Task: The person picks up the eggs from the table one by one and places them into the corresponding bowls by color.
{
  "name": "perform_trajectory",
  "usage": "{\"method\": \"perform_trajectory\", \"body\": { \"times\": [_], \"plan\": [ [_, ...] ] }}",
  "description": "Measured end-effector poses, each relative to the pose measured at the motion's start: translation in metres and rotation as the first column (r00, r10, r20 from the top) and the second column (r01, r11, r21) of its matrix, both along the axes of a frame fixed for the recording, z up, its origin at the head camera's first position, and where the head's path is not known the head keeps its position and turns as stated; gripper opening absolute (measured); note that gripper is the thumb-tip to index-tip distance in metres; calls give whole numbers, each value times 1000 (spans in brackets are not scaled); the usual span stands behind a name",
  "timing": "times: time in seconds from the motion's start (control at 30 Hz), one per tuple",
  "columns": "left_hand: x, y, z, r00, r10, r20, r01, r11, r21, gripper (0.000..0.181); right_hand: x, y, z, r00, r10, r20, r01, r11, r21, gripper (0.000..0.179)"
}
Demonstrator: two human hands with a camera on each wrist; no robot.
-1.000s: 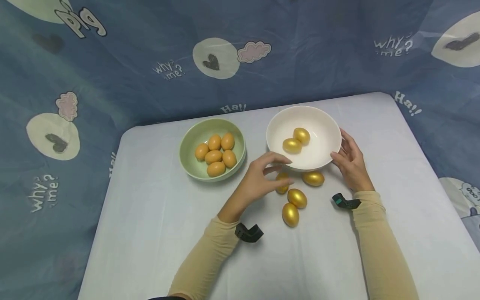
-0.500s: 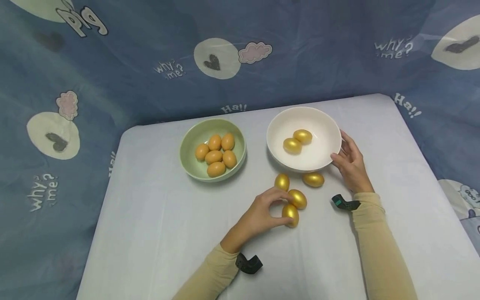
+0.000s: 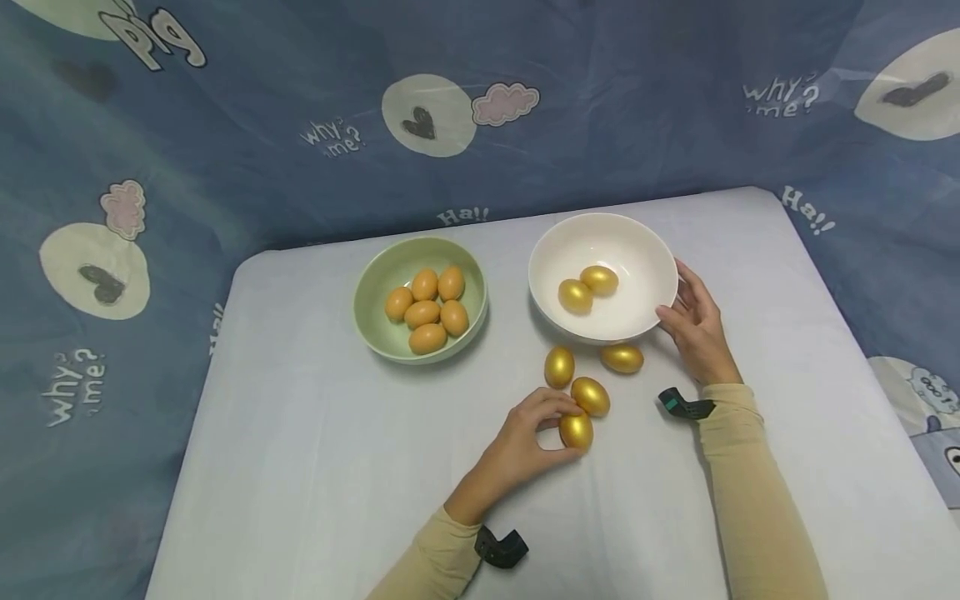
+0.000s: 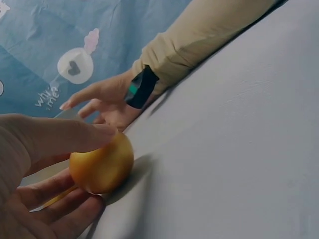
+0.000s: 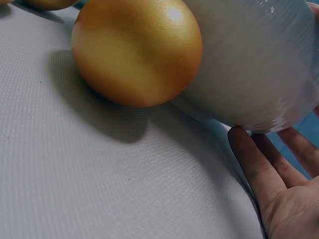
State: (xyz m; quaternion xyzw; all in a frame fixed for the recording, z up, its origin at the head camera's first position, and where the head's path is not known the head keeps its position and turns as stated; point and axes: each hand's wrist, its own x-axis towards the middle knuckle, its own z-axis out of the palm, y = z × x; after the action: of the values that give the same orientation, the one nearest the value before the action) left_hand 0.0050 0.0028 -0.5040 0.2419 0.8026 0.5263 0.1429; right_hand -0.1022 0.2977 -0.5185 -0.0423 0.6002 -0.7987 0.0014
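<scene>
My left hand (image 3: 525,442) pinches the nearest golden egg (image 3: 577,432) on the white table; in the left wrist view the thumb lies across the egg (image 4: 109,167) with fingers at its other side. A second golden egg (image 3: 590,397) lies right against it, and two more lie below the white bowl (image 3: 645,312). My right hand (image 3: 701,333) holds that bowl at its right side, thumb by the rim. From the right wrist, fingertips touch the bowl's underside (image 5: 249,74), and a golden egg (image 5: 137,55) looms close. Two golden eggs (image 3: 587,289) sit inside the bowl.
To the left of the white bowl stands a green bowl (image 3: 375,333) with several brownish-orange eggs (image 3: 423,314). A blue printed cloth (image 3: 300,183) hangs behind the table. Black devices (image 3: 501,548) are strapped at both wrists.
My left hand has come from beside the white bowl toward the near side and closed its thumb and fingers on the nearest golden egg. The right hand stays at the bowl; its two eggs shifted slightly.
</scene>
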Motion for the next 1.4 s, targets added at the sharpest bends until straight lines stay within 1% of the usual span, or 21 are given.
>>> {"method": "perform_trajectory", "body": {
  "times": [0.13, 0.27, 0.43, 0.57, 0.8, 1.2, 1.4],
  "plan": [
    [2, 3, -3, 1000, 21, -7, -21, 1000, 6, 48, -1, 0, 0, 1000, 1, -1, -1, 1000, -2, 71],
    [4, 6, -4, 999, 32, -40, -32, 999, -8, 49, -1, 0, 0, 1000, 1, 6, -1, 1000, 1, 72],
    [5, 7, -6, 997, 33, -69, -34, 999, -11, 49, -1, 0, 0, 1000, -1, 13, 1, 1000, 0, 72],
    [5, 7, -7, 997, 31, -76, -31, 999, -10, 49, 0, 0, 0, 1000, -2, 10, 2, 1000, -3, 72],
    [4, 6, -8, 997, 37, -65, -36, 999, 4, 49, 0, 0, -1, 1000, -1, 8, 1, 1000, -3, 72],
    [4, 6, -5, 998, 46, -50, -45, 999, 24, 49, -1, 1, -1, 1000, -6, 19, 6, 1000, 2, 72],
    [3, 5, -3, 998, 54, -27, -53, 998, 32, 50, -1, 1, 0, 1000, -1, 14, 1, 1000, -11, 72]
  ]
}}
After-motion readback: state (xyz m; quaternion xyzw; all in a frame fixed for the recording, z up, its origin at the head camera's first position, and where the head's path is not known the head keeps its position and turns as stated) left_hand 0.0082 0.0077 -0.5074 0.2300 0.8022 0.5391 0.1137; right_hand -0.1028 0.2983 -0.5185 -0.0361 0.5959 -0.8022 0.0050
